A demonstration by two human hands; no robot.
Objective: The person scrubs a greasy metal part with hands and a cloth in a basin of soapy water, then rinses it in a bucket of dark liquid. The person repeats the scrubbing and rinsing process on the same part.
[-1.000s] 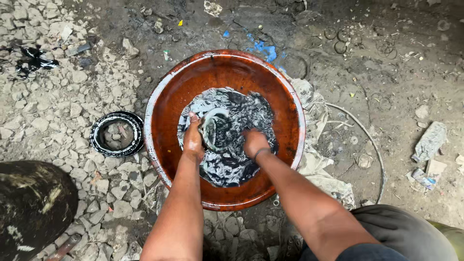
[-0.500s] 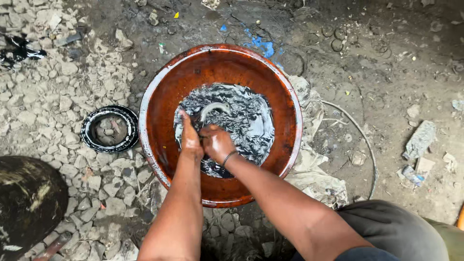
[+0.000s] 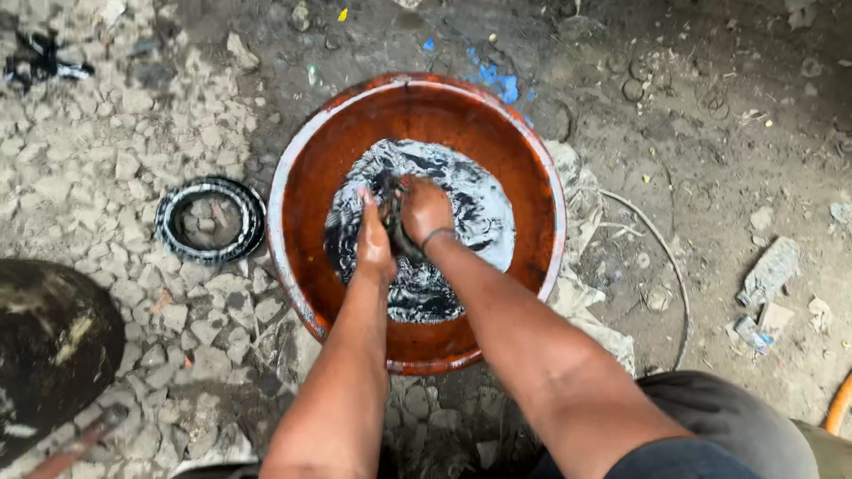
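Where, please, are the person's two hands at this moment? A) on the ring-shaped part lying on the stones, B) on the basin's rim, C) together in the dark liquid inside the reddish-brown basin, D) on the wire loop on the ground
C: the left hand and right hand meet around a small dark object in the grey-black liquid of the basin, apart from the ring-shaped part.

Outdoor ground in flat daylight: pale broken stone rubble (image 3: 133, 160) from seven to eleven o'clock, dark packed dirt (image 3: 710, 106) from twelve to four. Blue paint smears (image 3: 497, 80) at twelve; thin bent wire loop (image 3: 661, 257) at three.
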